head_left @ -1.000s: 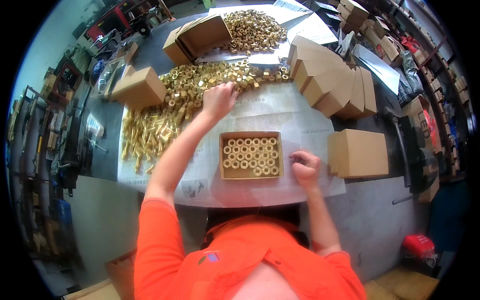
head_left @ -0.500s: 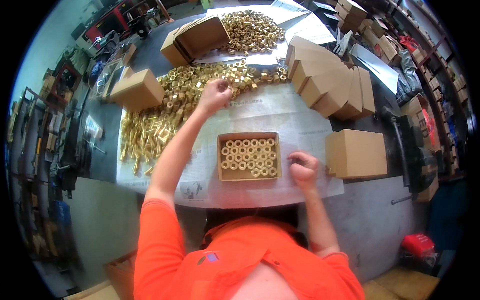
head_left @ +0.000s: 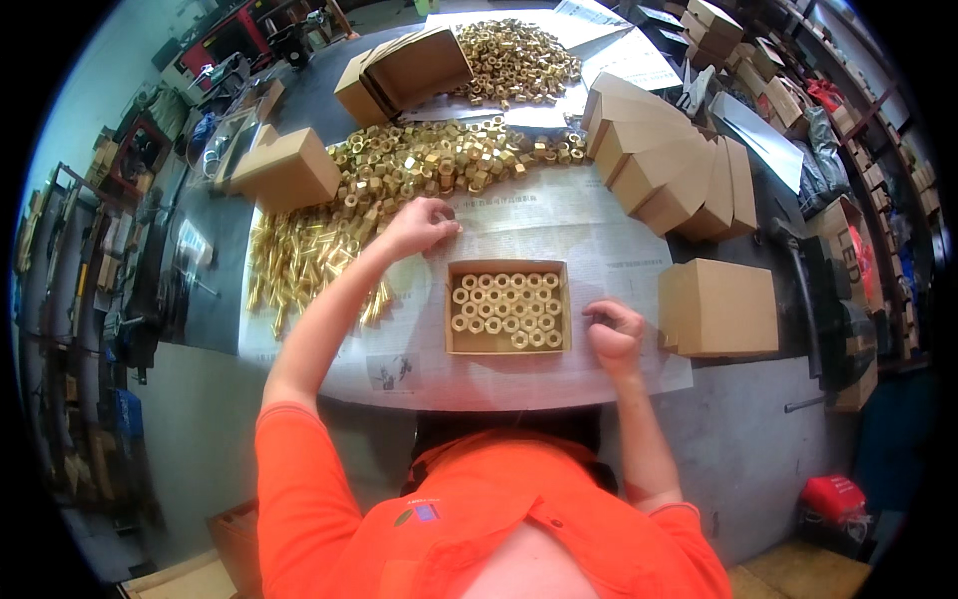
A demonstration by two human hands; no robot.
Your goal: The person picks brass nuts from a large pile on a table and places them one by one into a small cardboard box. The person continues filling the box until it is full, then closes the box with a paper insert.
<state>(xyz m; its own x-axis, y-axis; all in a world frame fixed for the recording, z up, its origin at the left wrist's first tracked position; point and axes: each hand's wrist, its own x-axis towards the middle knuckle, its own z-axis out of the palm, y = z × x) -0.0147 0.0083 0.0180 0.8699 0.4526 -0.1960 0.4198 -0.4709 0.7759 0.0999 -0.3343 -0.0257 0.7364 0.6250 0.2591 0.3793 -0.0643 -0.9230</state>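
Box of brown card (head_left: 479, 343), shallow and open-topped, at the centre of the clock on the near part of the desk (head_left: 307, 100), with 12 pointing away from the body. Packed inside with brass nuts (head_left: 511, 309), laid flat, holes upward, in close staggered rows; filled across the farther rows, but only toward 5 o'clock in the nearest one, with bare card floor showing around 7 to 8. Underneath, a pale printed sheet (head_left: 599, 250), spread over the dark top.

Left hand (head_left: 419, 228) between 10 and 11 o'clock from the box, over the sheet, just nearer than the loose hex nuts (head_left: 439, 165) heaped toward 11. Fingers bent inward with tips close together; cannot tell whether clamped on a nut.

Right hand (head_left: 614, 334) between 3 and 4 o'clock, just beside the box and apart from it. Fingers curled loosely toward the palm; cannot tell about contact between the tips or anything enclosed.

At 3 o'clock, beyond the right hand, a blocky brown carton (head_left: 723, 307), contents hidden. Between 1 and 2, a fan of overlapping cartons (head_left: 669, 175). Farther out at 11, an open carton (head_left: 419, 70) tipped on its side, near a pile of small brass nuts (head_left: 519, 60) at 12. At 10, a tan carton (head_left: 294, 172), interior out of view. Between 9 and 10, slender brass fittings (head_left: 314, 255), heaped loose and running into the hex nuts.
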